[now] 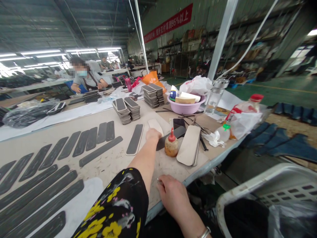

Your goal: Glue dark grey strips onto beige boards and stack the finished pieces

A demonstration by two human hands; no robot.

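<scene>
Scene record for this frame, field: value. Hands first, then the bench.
left hand: at pale strip, grip unclear
right hand: at near edge of table, contents unclear
squeeze bottle: upright, red nozzle, left of pale stack
dark strips: laid out, table's left side
purple bowl: beyond the bottle, holding assorted items

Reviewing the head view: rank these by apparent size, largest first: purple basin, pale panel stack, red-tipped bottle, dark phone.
1. Pale panel stack and purple basin: too alike to rank, and the stack sits nearer the camera.
2. Red-tipped bottle.
3. Dark phone.
</scene>
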